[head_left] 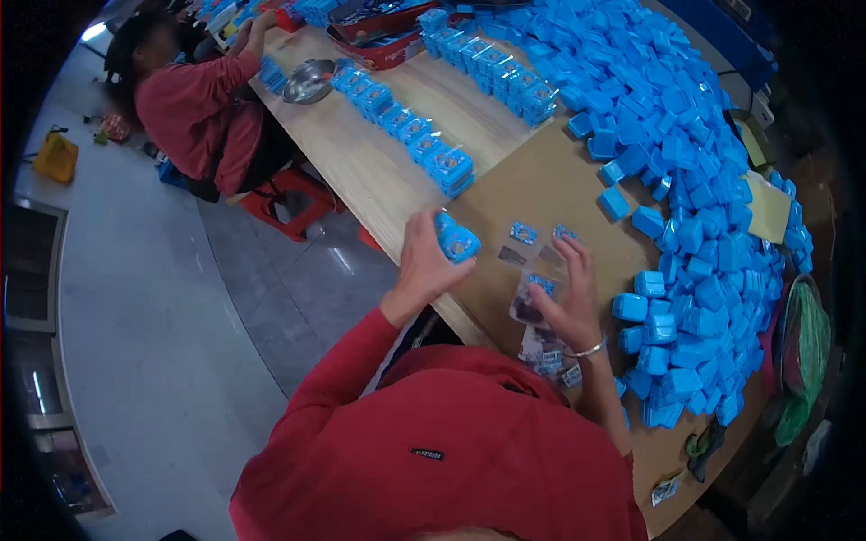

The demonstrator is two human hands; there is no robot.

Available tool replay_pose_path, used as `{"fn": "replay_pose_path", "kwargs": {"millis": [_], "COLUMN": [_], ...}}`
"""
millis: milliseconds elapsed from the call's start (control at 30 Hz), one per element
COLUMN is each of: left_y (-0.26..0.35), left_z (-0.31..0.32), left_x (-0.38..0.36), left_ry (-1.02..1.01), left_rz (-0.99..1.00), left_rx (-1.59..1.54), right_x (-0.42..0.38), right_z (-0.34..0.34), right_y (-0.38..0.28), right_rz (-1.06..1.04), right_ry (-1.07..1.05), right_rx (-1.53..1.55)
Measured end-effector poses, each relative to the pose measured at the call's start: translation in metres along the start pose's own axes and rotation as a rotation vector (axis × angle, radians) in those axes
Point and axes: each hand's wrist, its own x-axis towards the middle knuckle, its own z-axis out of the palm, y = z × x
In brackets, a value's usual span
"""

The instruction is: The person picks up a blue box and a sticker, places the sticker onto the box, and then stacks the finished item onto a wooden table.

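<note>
My left hand (424, 268) is closed around small blue plastic boxes (458, 243) with printed labels, held at the table's near edge. My right hand (572, 302) is over the brown board (487, 198), its thumb and fingers apart. Beneath its fingers are clear plastic pieces (525, 308) with small blue printed labels. One blue label (522, 233) lies a little beyond them. Several small printed tags (548, 362) lie near my right wrist, close to my red top.
A large heap of blue boxes (667, 117) covers the right side. Rows of labelled boxes (397, 122) stand farther up the table (316, 135), by a metal bowl (308, 81). A person in red (194, 108) works at the far left near a red stool (287, 203).
</note>
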Motion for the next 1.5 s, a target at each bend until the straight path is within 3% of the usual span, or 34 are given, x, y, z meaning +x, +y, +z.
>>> {"fn": "replay_pose_path", "kwargs": {"millis": [33,167,233,333,600,667,767,900,1033,1133,1200,1300,1400,1433,1500], "left_y": [0.0,-0.037,-0.064,-0.082,-0.108,-0.115,-0.104,-0.106,-0.024,0.034,0.039,0.05,0.063,0.063,0.062], "left_z": [-0.02,-0.07,-0.065,-0.055,-0.035,-0.028,-0.024,-0.027,-0.035,-0.002,0.026,0.046,0.046,0.046,0.043], "left_x": [0.015,0.114,0.158,0.195,0.206,0.198,0.187,0.186,0.138,0.079,0.055,0.036,0.026,0.023,0.024], "left_ry": [0.074,0.205,0.198,0.149,0.096,0.233,0.274,0.31,0.298,-0.299,-0.718,-0.689,-0.56,-0.558,-0.579], "left_rz": [-0.042,0.114,0.224,0.219,0.162,0.292,0.355,0.385,0.377,0.208,0.056,-0.008,-0.02,-0.016,-0.002], "left_rx": [-0.111,0.132,0.181,0.458,0.635,0.657,0.607,0.426,0.042,-0.604,-0.836,-1.008,-1.133,-1.132,-1.076], "right_x": [0.002,0.006,0.009,0.005,-0.002,0.006,0.025,0.031,0.029,0.027,0.023,0.018,0.01,0.014,0.009], "right_z": [-0.006,-0.014,-0.011,-0.005,-0.023,-0.021,-0.002,0.021,0.01,-0.001,-0.006,-0.011,-0.008,-0.012,-0.008], "right_y": [0.0,-0.007,-0.003,0.002,0.041,0.066,0.07,0.096,0.075,0.032,0.011,-0.001,0.007,-0.005,0.008], "right_rz": [0.012,0.087,0.069,0.052,0.248,0.327,0.331,0.296,0.241,0.018,-0.072,-0.125,0.4,0.461,0.425], "right_ry": [0.004,0.002,0.0,-0.003,0.042,0.097,0.245,0.059,0.091,0.081,0.084,0.167,0.071,0.034,-0.033], "right_rx": [0.009,0.056,0.045,0.055,-0.054,-0.115,-0.312,-0.42,-0.123,-0.034,-0.005,-0.044,0.806,0.985,0.986]}}
